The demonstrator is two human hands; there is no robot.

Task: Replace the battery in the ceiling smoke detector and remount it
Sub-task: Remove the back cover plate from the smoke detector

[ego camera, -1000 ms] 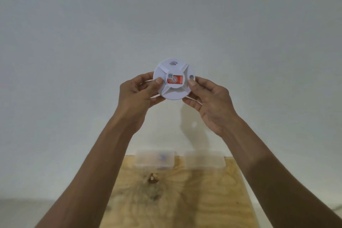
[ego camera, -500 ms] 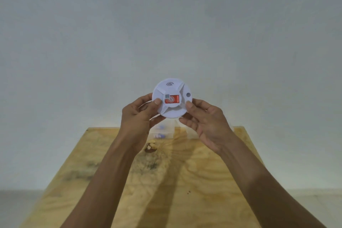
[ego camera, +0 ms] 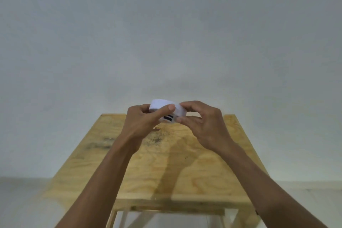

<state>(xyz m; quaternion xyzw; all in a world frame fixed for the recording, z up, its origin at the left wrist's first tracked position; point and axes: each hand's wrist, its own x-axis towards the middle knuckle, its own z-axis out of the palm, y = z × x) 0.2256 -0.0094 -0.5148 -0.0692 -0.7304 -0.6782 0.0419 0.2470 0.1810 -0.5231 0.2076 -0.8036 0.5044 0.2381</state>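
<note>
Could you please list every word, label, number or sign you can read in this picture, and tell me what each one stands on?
None can be read.
The smoke detector, held in the left hand and right hand, shows only dark slots on its rim, no lettering; it is blurred.
The wooden table bears only grain and dark stains.
The wall is blank.

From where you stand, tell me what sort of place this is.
Probably a bare indoor room set up as a makeshift workspace. A rough plywood table stands against a plain grey wall, with pale floor below. Both hands, left hand and right hand, hold a white smoke detector above it.
</note>
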